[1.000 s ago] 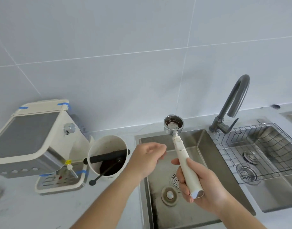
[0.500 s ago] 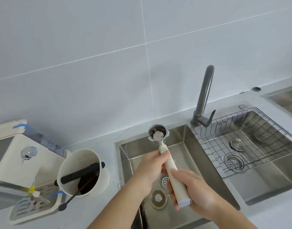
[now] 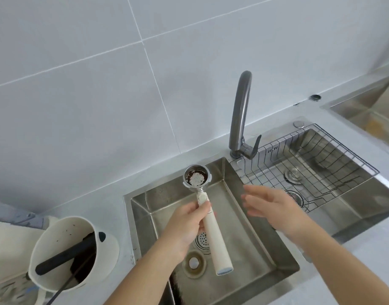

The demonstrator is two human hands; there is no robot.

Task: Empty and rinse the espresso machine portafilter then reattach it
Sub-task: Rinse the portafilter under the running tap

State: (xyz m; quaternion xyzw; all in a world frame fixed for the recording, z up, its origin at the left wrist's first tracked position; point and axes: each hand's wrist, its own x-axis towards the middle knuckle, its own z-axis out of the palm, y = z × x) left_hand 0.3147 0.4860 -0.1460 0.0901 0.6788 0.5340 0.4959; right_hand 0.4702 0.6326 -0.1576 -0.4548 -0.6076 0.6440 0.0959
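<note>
In the middle of the frame, the left hand [image 3: 189,225] has its fingers wrapped around the white handle of the portafilter [image 3: 202,208], over the sink [image 3: 255,256]. Just right of it, the right hand [image 3: 275,208] is spread wide, touching nothing.

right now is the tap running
Off, as far as shows: no water falls from the faucet spout, and the sink under it looks dry.
</note>
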